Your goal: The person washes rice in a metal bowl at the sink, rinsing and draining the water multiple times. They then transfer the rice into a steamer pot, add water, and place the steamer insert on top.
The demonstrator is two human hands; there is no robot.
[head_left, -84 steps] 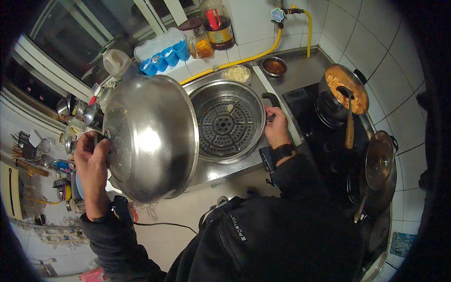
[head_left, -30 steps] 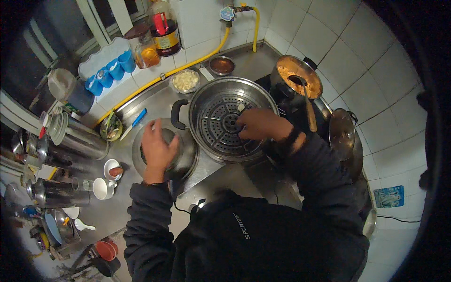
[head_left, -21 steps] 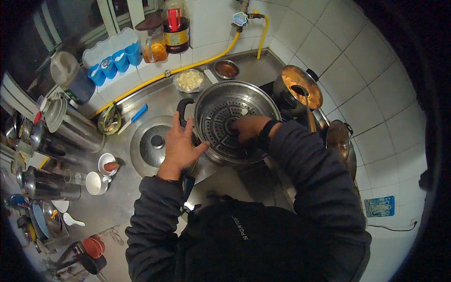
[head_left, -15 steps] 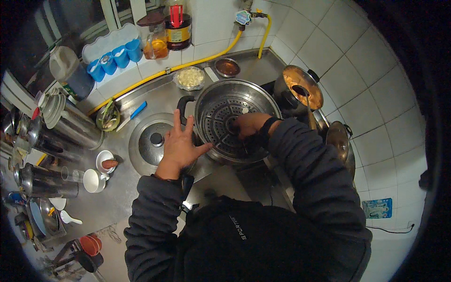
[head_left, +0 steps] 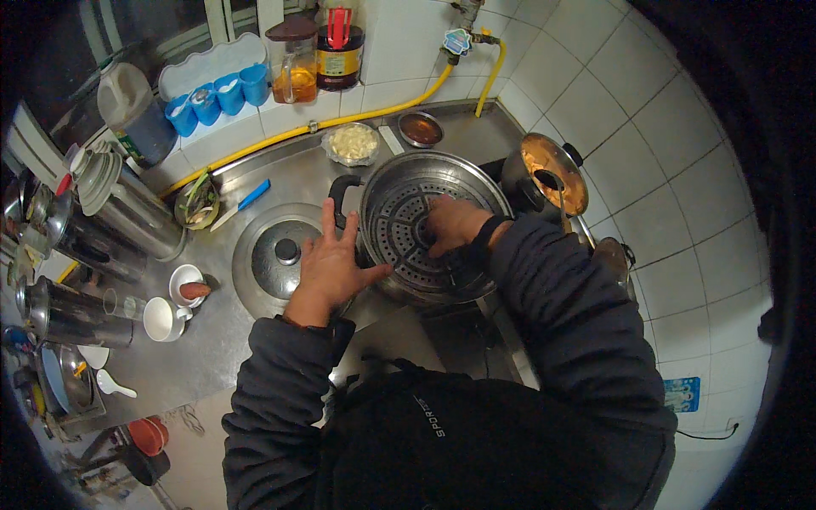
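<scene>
A wide steel pot (head_left: 480, 174) with a black side handle (head_left: 340, 197) holds a perforated steamer rack (head_left: 395, 212). My right hand (head_left: 459, 225) reaches inside it, low over the rack's middle, thumb and fingers apart; its sleeve hides the pot's right side. Whether those fingertips touch the rack is hard to see. My left hand (head_left: 330, 270) is open with fingers spread, beside the pot's left rim and partly over a round steel lid (head_left: 255, 263) with a black knob. No object shows in this hand.
Behind the pot sit a bowl of pale chopped food (head_left: 351, 143) and a dish of red-brown sauce (head_left: 421, 129). A pot with a ladle (head_left: 544, 174) stands at right. Left are a blue-handled knife (head_left: 253, 195), white cups (head_left: 164, 321) and steel canisters (head_left: 132, 208). A yellow hose (head_left: 374, 110) lines the wall.
The view has shifted slightly. My right thumb and fingers have spread apart over the rack, and a small white spot near them no longer shows. My left hand stays spread by the rim.
</scene>
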